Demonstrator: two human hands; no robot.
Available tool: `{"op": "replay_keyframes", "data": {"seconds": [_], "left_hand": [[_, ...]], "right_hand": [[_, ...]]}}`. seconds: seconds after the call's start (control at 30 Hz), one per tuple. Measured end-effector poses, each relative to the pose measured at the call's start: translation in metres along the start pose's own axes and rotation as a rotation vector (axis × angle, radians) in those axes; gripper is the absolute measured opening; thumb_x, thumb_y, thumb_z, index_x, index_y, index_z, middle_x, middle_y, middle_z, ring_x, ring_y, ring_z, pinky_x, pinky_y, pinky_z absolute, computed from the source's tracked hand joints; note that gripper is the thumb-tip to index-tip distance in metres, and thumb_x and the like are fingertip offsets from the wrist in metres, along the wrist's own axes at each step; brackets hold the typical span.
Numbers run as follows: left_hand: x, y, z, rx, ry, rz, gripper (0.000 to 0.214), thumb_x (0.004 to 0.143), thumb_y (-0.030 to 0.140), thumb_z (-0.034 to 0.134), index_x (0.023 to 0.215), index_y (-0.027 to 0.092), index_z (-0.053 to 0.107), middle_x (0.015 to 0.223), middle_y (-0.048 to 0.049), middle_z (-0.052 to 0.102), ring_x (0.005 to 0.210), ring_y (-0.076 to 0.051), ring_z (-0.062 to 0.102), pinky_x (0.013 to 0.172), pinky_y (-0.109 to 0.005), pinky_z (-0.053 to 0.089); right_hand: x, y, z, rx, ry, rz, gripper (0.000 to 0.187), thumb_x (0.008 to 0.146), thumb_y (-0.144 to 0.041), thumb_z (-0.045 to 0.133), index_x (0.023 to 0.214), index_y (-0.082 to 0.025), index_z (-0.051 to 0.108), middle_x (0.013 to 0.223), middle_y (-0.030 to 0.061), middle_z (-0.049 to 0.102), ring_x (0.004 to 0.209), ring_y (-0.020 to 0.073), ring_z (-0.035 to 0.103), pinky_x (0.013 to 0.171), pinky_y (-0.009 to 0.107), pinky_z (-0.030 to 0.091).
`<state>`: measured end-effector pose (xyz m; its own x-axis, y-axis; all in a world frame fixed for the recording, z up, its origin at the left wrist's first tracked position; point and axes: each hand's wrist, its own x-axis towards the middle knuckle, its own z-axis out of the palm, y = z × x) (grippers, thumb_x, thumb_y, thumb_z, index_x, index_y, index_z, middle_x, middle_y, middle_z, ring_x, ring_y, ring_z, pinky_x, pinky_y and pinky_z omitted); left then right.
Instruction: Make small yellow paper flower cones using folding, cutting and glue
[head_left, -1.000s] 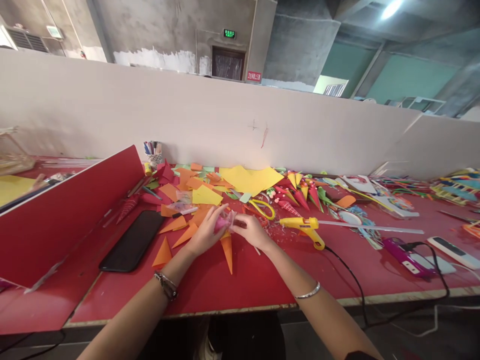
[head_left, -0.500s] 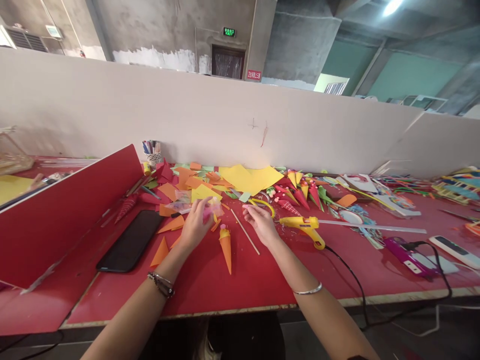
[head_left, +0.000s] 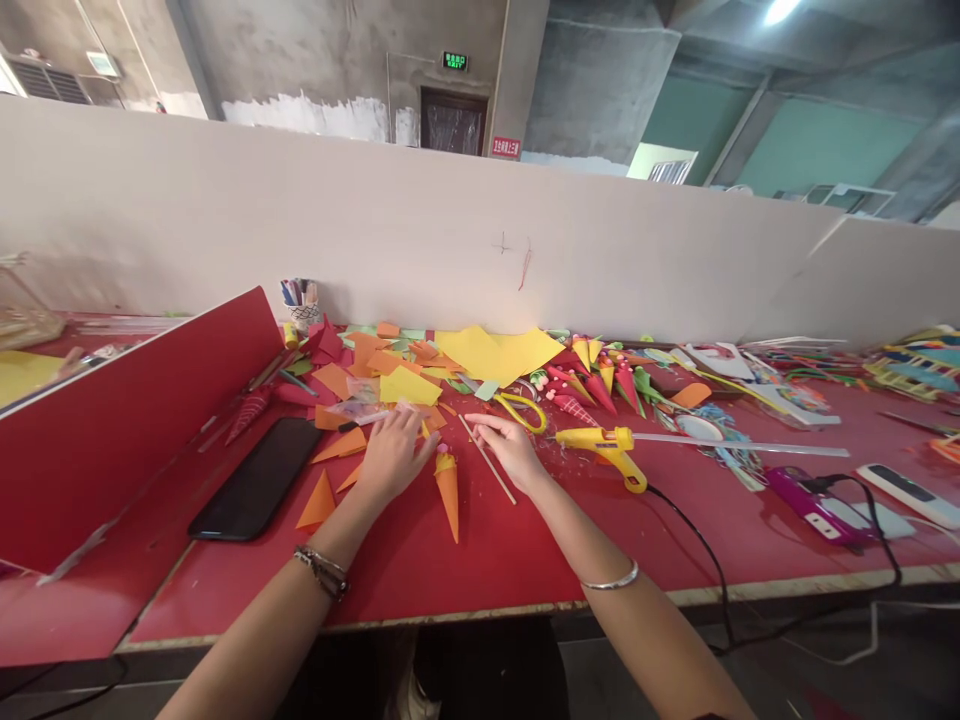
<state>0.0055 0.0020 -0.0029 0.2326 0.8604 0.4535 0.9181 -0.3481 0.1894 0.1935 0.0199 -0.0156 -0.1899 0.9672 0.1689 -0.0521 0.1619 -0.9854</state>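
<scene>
My left hand [head_left: 396, 455] reaches over paper scraps and a clear plastic bag [head_left: 352, 411], fingers stretched out and slightly blurred. What lies under its fingertips is hidden. My right hand [head_left: 511, 452] hovers by a thin wooden stick [head_left: 495, 472], its fingers loosely apart with nothing visible in them. Between the hands an orange paper cone [head_left: 448, 500] lies on the red table, point towards me, with a yellow band and a small pink piece at its wide end. Yellow-handled scissors [head_left: 534, 410] lie just beyond my right hand.
A yellow glue gun [head_left: 611, 455] with a long glue stick lies at right, its cord running over the table edge. A black phone [head_left: 259, 480] lies at left beside a red divider [head_left: 150, 430]. Finished cones [head_left: 600, 385], yellow paper [head_left: 499, 355] and a purple power strip [head_left: 817, 510] lie around.
My left hand has moved slightly down and its fingers have stretched out. My right hand has lowered a little, and the small pink bit at its fingertips no longer shows there.
</scene>
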Motion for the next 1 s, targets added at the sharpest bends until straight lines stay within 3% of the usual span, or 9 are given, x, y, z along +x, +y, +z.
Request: {"op": "replay_keyframes", "data": {"seconds": [0.17, 0.27, 0.4, 0.5, 0.6, 0.77, 0.87, 1.0], "left_hand": [[-0.009, 0.019, -0.002, -0.002, -0.249, 0.070, 0.037, 0.076, 0.047, 0.045, 0.098, 0.019, 0.054, 0.088, -0.0098, 0.060, 0.065, -0.023, 0.059, 0.055, -0.030, 0.041], [-0.011, 0.021, 0.001, -0.038, -0.305, 0.130, 0.034, 0.073, 0.042, 0.048, 0.098, 0.020, 0.053, 0.087, -0.0092, 0.062, 0.068, -0.024, 0.060, 0.055, -0.030, 0.042], [-0.010, 0.017, 0.001, -0.163, -0.338, 0.124, 0.042, 0.075, 0.036, 0.046, 0.114, 0.021, 0.043, 0.088, -0.0075, 0.062, 0.076, -0.023, 0.060, 0.061, -0.030, 0.044], [-0.008, 0.013, 0.002, -0.314, -0.316, 0.071, 0.052, 0.076, 0.031, 0.046, 0.124, 0.020, 0.032, 0.090, -0.0070, 0.060, 0.078, -0.020, 0.058, 0.066, -0.030, 0.045], [-0.006, 0.010, 0.007, -0.503, -0.255, 0.018, 0.055, 0.076, 0.029, 0.045, 0.127, 0.018, 0.027, 0.097, -0.0079, 0.057, 0.078, -0.016, 0.056, 0.071, -0.029, 0.045], [-0.001, 0.006, 0.009, -0.744, -0.145, -0.103, 0.044, 0.079, 0.024, 0.035, 0.123, 0.018, 0.035, 0.115, -0.0077, 0.051, 0.102, -0.017, 0.049, 0.084, -0.029, 0.041], [0.002, 0.008, 0.004, -0.893, -0.168, -0.244, 0.041, 0.079, 0.022, 0.029, 0.117, 0.018, 0.043, 0.113, -0.0058, 0.054, 0.107, -0.019, 0.046, 0.086, -0.029, 0.040], [0.002, 0.015, 0.000, -1.068, -0.206, -0.442, 0.041, 0.080, 0.031, 0.031, 0.116, 0.016, 0.045, 0.095, -0.0055, 0.059, 0.083, -0.017, 0.055, 0.072, -0.030, 0.045]], "right_hand": [[-0.003, -0.002, 0.008, 0.015, -0.061, 0.015, 0.028, 0.077, -0.034, 0.049, 0.100, -0.019, 0.054, 0.082, 0.0034, 0.065, 0.068, 0.0135, 0.063, 0.067, 0.030, 0.050], [-0.004, -0.004, 0.009, 0.007, -0.077, 0.014, 0.026, 0.079, -0.041, 0.045, 0.085, -0.017, 0.052, 0.069, 0.0028, 0.064, 0.055, 0.0122, 0.061, 0.055, 0.026, 0.050], [-0.004, -0.005, 0.007, -0.077, -0.008, -0.051, 0.025, 0.076, -0.041, 0.050, 0.071, -0.017, 0.053, 0.056, -0.0014, 0.057, 0.047, 0.0097, 0.054, 0.049, 0.023, 0.045], [-0.004, -0.006, 0.005, -0.150, 0.050, -0.115, 0.018, 0.071, -0.035, 0.057, 0.071, -0.017, 0.057, 0.058, -0.0020, 0.056, 0.052, 0.0102, 0.053, 0.053, 0.023, 0.044], [-0.004, -0.007, 0.003, -0.164, 0.054, -0.116, 0.021, 0.075, -0.033, 0.052, 0.084, -0.017, 0.062, 0.069, 0.0014, 0.061, 0.060, 0.0117, 0.056, 0.061, 0.026, 0.047], [-0.003, -0.010, 0.002, -0.069, 0.104, -0.115, 0.028, 0.078, -0.034, 0.048, 0.100, -0.019, 0.057, 0.082, 0.0030, 0.064, 0.069, 0.0126, 0.060, 0.068, 0.029, 0.049], [-0.003, -0.011, 0.003, 0.002, 0.082, -0.104, 0.022, 0.078, -0.038, 0.049, 0.083, -0.017, 0.056, 0.068, 0.0012, 0.062, 0.058, 0.0118, 0.059, 0.058, 0.026, 0.049], [-0.005, -0.013, 0.004, -0.014, 0.052, -0.117, 0.031, 0.079, -0.042, 0.046, 0.062, -0.017, 0.050, 0.047, -0.0029, 0.052, 0.039, 0.0076, 0.047, 0.040, 0.020, 0.039]]}}
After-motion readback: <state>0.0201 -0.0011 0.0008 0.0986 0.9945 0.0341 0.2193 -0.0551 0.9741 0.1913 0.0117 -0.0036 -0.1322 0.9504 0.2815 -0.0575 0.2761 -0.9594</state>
